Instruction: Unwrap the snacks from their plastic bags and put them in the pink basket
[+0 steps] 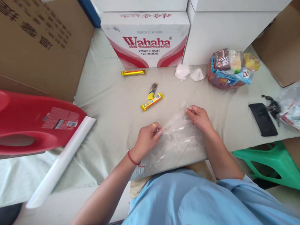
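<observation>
A clear plastic bag [179,134] is stretched between my two hands over the table's front edge. My left hand [149,135], with a ring and a red wrist cord, pinches its left upper part. The fingers of my right hand [198,117] are closed on its right upper corner. Just beyond the bag lie a yellow wrapped bar [152,102] and a smaller dark and yellow packet [152,91], close together. Another yellow bar [133,72] rests by the Wahaha box [150,43].
Crumpled white tissues [182,72] and a bowl of snacks [221,82] stand at the back right. Further right are a black phone [263,119] and keys [273,106]. A red container [37,119] and white roll [63,161] lie left; a green stool [286,166] is lower right.
</observation>
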Available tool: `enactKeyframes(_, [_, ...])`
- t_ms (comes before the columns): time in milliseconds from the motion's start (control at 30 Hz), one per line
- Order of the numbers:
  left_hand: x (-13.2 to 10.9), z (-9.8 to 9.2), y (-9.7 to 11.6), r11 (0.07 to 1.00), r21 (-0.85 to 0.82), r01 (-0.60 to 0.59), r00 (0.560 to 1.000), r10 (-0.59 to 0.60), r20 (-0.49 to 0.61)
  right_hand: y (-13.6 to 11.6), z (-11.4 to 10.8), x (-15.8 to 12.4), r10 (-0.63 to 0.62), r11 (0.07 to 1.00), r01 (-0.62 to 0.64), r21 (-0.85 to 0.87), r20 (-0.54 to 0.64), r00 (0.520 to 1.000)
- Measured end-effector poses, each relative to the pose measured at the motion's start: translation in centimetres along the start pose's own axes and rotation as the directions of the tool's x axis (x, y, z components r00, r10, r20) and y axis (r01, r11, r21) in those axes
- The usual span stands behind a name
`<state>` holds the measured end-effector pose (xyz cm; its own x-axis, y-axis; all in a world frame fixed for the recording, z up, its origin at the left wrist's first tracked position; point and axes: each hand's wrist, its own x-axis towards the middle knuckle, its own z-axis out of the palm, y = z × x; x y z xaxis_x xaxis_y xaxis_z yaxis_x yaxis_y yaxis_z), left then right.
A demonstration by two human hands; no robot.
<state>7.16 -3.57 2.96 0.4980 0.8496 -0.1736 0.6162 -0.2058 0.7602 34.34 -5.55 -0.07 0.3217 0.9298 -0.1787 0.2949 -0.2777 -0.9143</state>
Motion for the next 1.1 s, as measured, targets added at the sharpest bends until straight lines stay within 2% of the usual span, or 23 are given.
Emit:
enactKeyframes(67, [-0.1,-0.5,-0.5,0.981,-0.166,0.103,0.988,-0.120,-0.094,0.4,-0.2,0.1,0.014,1.000,-0.014,0.020,-0.001,1.000])
enactKeyframes(133, [0.0,-1.2,-1.2,0.951,-0.241,0.196,0.949,-0.246,-0.198,0.7,-0.1,0.3,0.024,0.999,-0.024,0.032,-0.005,1.000])
enactKeyframes(200, [0.4,-1.8,-2.0,0.930,-0.216,0.296,0.893,-0.350,-0.282,0.9,0.0,0.3,0.023,0.999,-0.023,0.023,-0.018,1.000])
enactKeyframes(267, [0.8,-2.3,-2.7,0.918,-0.143,0.369,0.841,-0.396,-0.370,0.9,0.1,0.3,0.018,1.000,-0.018,0.000,-0.029,0.999])
enactKeyframes(333, [0.9,-2.3,-3.3,0.929,-0.042,0.369,0.785,-0.336,-0.520,0.8,0.1,0.2,0.013,0.999,-0.015,-0.034,-0.034,0.999])
enactKeyframes(367, [0.8,-2.0,-3.4,0.938,0.025,0.344,0.743,-0.256,-0.618,0.7,0.2,0.1,0.010,0.999,-0.012,-0.049,-0.039,0.999])
enactKeyframes(433, [0.3,-1.2,-3.4,0.941,0.204,0.270,0.649,-0.021,-0.760,0.6,0.3,0.0,0.003,0.997,-0.007,-0.071,-0.049,0.999])
enactKeyframes(467, [-0.1,-0.7,-3.2,0.926,0.308,0.217,0.636,0.105,-0.765,0.6,0.3,0.0,0.001,0.997,-0.005,-0.076,-0.049,0.999])
enactKeyframes(500, [-0.4,-0.1,-3.0,0.902,0.406,0.151,0.662,0.213,-0.719,0.5,0.4,0.0,0.001,0.997,-0.004,-0.076,-0.047,0.999])
enactKeyframes(567, [-0.8,0.8,-2.6,0.842,0.540,0.000,0.786,0.334,-0.521,0.3,0.5,0.0,0.008,0.997,-0.011,-0.073,-0.036,0.999])
enactKeyframes(633, [-0.8,1.2,-2.7,0.801,0.592,-0.089,0.894,0.326,-0.306,0.3,0.4,0.0,0.025,0.998,-0.027,-0.063,-0.027,0.999])
enactKeyframes(700, [-0.6,1.2,-3.2,0.785,0.616,-0.068,0.950,0.240,-0.200,0.5,-0.3,0.1,0.028,0.997,-0.030,-0.069,-0.028,0.999])
enactKeyframes(767, [-0.5,0.9,-4.0,0.773,0.634,-0.027,0.973,0.166,-0.161,1.0,-1.6,0.2,0.016,0.994,-0.021,-0.110,-0.046,0.999])
enactKeyframes(867, [-1.1,0.8,-4.8,0.766,0.642,0.003,0.978,0.131,-0.161,1.7,-4.2,0.6,-0.002,0.960,-0.031,-0.278,-0.118,0.993])
enactKeyframes(967, [-2.0,1.1,-4.8,0.768,0.640,0.002,0.977,0.134,-0.164,0.5,-5.9,1.8,-0.141,0.874,0.020,-0.485,-0.215,0.966])
enactKeyframes(1033, [-2.4,1.3,-4.5,0.770,0.638,0.001,0.978,0.132,-0.160,-1.7,-5.3,3.3,-0.296,0.810,0.161,-0.565,-0.156,0.942])
enactKeyframes(1100, [-2.6,1.4,-4.2,0.770,0.638,0.008,0.979,0.125,-0.163,-4.6,-3.2,5.2,-0.413,0.729,0.353,-0.587,0.034,0.910])
